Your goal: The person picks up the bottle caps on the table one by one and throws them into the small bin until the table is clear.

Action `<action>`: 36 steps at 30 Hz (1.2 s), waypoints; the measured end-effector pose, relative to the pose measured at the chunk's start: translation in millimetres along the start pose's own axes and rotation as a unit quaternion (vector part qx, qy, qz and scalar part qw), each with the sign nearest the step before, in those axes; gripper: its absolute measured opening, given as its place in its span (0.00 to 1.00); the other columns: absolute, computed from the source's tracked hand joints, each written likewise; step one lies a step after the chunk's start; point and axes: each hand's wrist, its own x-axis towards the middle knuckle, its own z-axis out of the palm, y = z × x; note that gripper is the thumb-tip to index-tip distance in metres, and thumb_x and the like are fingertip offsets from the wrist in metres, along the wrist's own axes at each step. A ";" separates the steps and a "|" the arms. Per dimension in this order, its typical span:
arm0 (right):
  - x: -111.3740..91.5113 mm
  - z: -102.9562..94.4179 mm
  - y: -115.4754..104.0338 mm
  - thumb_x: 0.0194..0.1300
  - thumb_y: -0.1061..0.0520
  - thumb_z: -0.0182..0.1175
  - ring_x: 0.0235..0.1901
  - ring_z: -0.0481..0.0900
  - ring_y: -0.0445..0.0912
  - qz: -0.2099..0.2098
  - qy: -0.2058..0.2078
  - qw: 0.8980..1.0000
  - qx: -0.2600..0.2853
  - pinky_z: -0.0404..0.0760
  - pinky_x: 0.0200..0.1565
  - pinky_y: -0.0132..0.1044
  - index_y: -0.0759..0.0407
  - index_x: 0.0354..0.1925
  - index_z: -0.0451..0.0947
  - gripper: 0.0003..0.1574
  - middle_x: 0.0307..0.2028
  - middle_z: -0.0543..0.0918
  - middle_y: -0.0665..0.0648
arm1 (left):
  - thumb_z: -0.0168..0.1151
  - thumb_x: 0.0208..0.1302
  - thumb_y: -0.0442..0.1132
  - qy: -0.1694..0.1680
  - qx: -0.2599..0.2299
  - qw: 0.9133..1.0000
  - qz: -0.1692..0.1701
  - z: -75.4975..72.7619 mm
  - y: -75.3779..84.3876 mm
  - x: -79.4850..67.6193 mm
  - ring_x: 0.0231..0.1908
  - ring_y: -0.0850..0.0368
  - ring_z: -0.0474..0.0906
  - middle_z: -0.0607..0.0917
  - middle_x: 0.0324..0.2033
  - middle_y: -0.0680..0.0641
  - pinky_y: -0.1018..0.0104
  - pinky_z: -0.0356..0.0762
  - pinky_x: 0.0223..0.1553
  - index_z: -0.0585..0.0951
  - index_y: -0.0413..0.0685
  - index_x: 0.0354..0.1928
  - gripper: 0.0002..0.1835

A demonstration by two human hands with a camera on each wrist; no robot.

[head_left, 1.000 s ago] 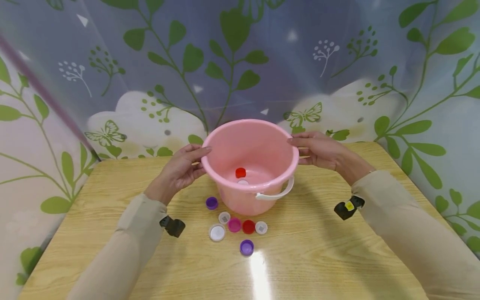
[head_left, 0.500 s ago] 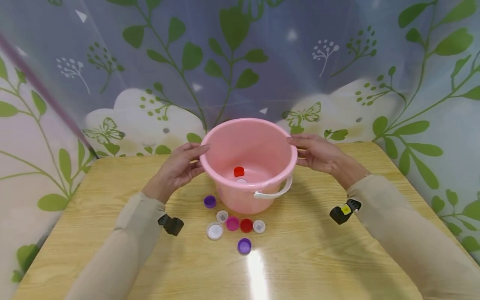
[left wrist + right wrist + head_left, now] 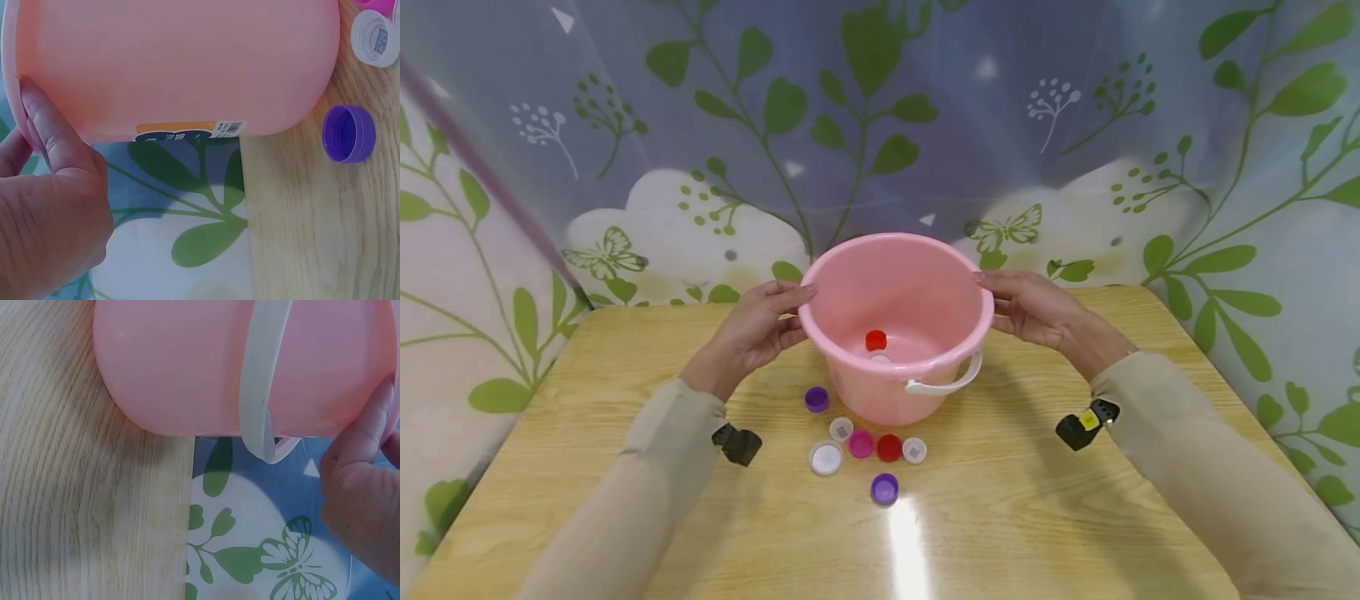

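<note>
A pink bucket (image 3: pixel 887 392) with a white handle (image 3: pixel 947 385) stands on the wooden table, its mouth tipped a little toward the head camera. On its left rim, my left hand (image 3: pixel 758 329) pinches the edge, thumb inside and fingers outside below the lip. My right hand (image 3: pixel 1033 308) grips the opposite rim the same way. Inside, on the bucket's floor, lie a red bottle cap (image 3: pixel 876 340) and a white cap (image 3: pixel 880 358) partly hidden by the front rim. The left wrist view shows a label (image 3: pixel 187 130) on the bucket's side.
Several loose bottle caps lie before the bucket: a purple cap (image 3: pixel 817 399), a large white cap (image 3: pixel 826 458), a magenta cap (image 3: pixel 861 444), a red cap (image 3: pixel 890 448) and another purple cap (image 3: pixel 884 489) nearest the front. A leaf-patterned curtain (image 3: pixel 700 242) rises behind the table (image 3: pixel 1037 517).
Both hands keep their hold on the bucket's rim. The whole scene shifts slightly left and up in the head view; bucket and caps stay in place relative to each other.
</note>
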 end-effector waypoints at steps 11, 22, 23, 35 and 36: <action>-3.8 -3.8 -1.3 0.69 0.58 0.57 0.36 0.80 0.44 -0.004 -0.005 1.000 0.018 0.82 0.40 0.33 0.63 0.49 0.77 0.13 0.41 0.78 0.57 | 0.60 0.67 0.37 0.005 0.027 1.000 0.002 4.2 3.2 0.7 0.23 0.59 0.79 0.78 0.33 0.44 0.69 0.82 0.32 0.72 0.39 0.46 0.12; -0.3 -1.4 1.4 0.70 0.59 0.55 0.37 0.81 0.44 -0.007 0.008 1.000 -0.003 0.82 0.41 0.33 0.61 0.45 0.79 0.10 0.40 0.80 0.55 | 0.66 0.61 0.47 0.061 0.225 0.972 0.038 -0.5 5.3 -0.7 0.28 0.57 0.81 0.80 0.36 0.43 0.61 0.82 0.38 0.71 0.39 0.53 0.25; -0.4 -0.8 1.1 0.70 0.59 0.55 0.37 0.81 0.44 -0.006 0.010 1.000 -0.005 0.82 0.42 0.33 0.61 0.45 0.79 0.10 0.40 0.80 0.55 | 0.66 0.61 0.48 0.061 0.241 0.967 0.047 -1.0 5.5 -1.3 0.28 0.57 0.81 0.79 0.37 0.43 0.60 0.82 0.39 0.70 0.38 0.54 0.27; -0.5 0.6 0.5 0.68 0.58 0.58 0.37 0.81 0.43 0.002 0.023 1.000 -0.005 0.81 0.44 0.33 0.61 0.47 0.77 0.11 0.40 0.79 0.55 | 0.42 0.73 0.54 0.093 0.296 0.947 0.087 -23.4 -17.1 -3.4 0.29 0.55 0.75 0.72 0.38 0.41 0.63 0.82 0.33 0.68 0.33 0.56 0.28; -0.5 0.8 0.6 0.68 0.58 0.58 0.37 0.81 0.43 0.002 0.023 1.000 -0.005 0.81 0.43 0.33 0.61 0.47 0.77 0.11 0.40 0.79 0.55 | 0.43 0.73 0.51 0.097 0.317 0.940 0.082 -26.5 -21.4 -3.9 0.29 0.55 0.75 0.73 0.37 0.42 0.64 0.81 0.32 0.68 0.34 0.55 0.25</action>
